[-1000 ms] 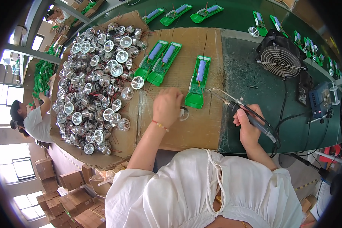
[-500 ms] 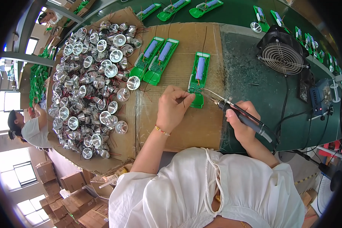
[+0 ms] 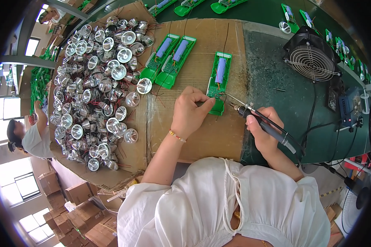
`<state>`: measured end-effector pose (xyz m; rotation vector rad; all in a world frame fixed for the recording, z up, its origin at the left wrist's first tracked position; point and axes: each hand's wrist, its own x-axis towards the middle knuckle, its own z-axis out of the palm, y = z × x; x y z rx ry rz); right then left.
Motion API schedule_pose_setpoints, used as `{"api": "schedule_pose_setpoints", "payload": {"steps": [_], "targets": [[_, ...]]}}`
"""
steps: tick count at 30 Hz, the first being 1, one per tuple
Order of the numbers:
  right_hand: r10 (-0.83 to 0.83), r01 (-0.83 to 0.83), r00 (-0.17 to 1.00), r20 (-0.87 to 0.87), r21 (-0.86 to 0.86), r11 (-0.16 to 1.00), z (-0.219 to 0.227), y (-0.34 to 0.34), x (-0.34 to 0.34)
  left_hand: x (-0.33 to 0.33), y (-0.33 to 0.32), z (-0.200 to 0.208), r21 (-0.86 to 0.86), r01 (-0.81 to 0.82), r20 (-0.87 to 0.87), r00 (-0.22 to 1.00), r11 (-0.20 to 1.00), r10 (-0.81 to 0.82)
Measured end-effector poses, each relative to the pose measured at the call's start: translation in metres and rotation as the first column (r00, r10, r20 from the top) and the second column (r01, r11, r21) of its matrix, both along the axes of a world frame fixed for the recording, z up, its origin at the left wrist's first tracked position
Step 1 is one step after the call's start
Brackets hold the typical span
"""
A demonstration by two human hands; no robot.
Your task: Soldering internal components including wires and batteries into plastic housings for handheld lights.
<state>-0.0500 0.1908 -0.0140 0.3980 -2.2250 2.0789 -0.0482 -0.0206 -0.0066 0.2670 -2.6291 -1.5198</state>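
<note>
A green plastic housing [image 3: 217, 108] with a purple cylindrical cell [image 3: 221, 70] and a small circuit board [image 3: 214, 92] lies on the cardboard before me. My left hand [image 3: 190, 110] is pinched closed at the board's left edge; whatever its fingertips hold is hidden. In my right hand [image 3: 264, 126] is a soldering iron [image 3: 272, 132], gripped like a pen. Its thin curved metal tube [image 3: 235, 99] reaches to the board near my left fingertips. Two similar housings [image 3: 165, 79] lie side by side farther left, each with a cell and loose wires.
A large pile of silvery reflector cups [image 3: 105, 84] covers the left of the cardboard [image 3: 193, 144]. At the right stand a black fan [image 3: 311, 59] and a blue control box [image 3: 350, 109] with cables. More green housings line the far edge. Another person [image 3: 35, 136] works at far left.
My left fingertips have come closer to the board, and the dark wire that showed below them is out of sight. My right hand keeps its grip. The whole view has shifted slightly.
</note>
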Motion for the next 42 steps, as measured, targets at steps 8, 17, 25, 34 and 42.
{"api": "schedule_pose_setpoints", "payload": {"steps": [8, 17, 25, 34, 42], "targets": [[-0.024, 0.028, 0.998, 0.058, -0.062, 0.998, 0.007, 0.005, 0.006, -0.002, -0.001, 0.001, -0.005, 0.015, 0.021, 1.0, 1.0, -0.015], [0.051, -0.051, 0.998, 0.021, 0.032, 0.998, 0.003, 0.018, 0.013, -0.001, -0.003, 0.003, -0.029, 0.03, 0.025, 0.999, 0.999, -0.03], [0.032, -0.031, 0.999, 0.031, -0.027, 0.999, 0.006, 0.021, 0.014, 0.018, 0.01, 0.033, -0.64, 0.058, -0.339, 0.874, 0.766, -0.349], [0.011, -0.011, 0.999, 0.033, -0.009, 1.0, -0.001, 0.008, 0.009, 0.006, 0.004, 0.005, -0.206, -0.084, -0.235, 0.971, 0.975, 0.034], [0.041, -0.038, 0.997, 0.066, -0.046, 0.998, -0.002, -0.005, 0.0, -0.003, 0.005, 0.003, -0.133, -0.093, -0.047, 0.995, 0.987, 0.087]]}}
